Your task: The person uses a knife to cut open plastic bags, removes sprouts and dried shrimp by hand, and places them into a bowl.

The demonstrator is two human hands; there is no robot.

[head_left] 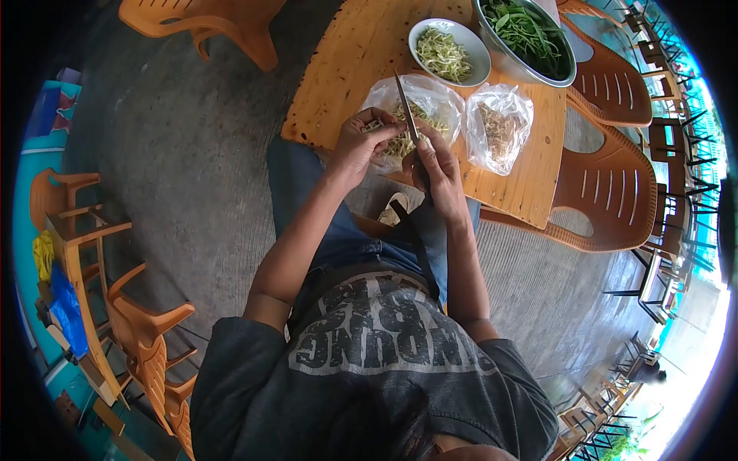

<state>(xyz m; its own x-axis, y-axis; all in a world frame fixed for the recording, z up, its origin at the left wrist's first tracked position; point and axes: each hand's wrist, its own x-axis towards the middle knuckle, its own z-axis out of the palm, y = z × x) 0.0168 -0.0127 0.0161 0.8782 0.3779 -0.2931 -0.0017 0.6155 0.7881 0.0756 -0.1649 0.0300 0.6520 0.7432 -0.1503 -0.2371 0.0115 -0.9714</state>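
My right hand (442, 169) is wrapped round the dark handle of a knife (406, 107), its blade pointing up and away from me. Close beside it, my left hand (361, 142) is closed on a few bean sprouts, held near the blade. Both hands are over the near edge of the wooden table. Just beyond them lies an open clear plastic bag (442, 104) with bean sprouts in it, partly hidden by my hands. To its right is a second plastic bag (498, 129) with brownish stringy bits. A white bowl (478, 58) farther back holds pale sprouts.
A metal basin (565, 73) of green leaves stands at the back right of the wooden table (323, 96). Brown plastic chairs (607, 188) line the table's right side. Another chair (223, 31) stands on the floor at the upper left, and more furniture is at far left.
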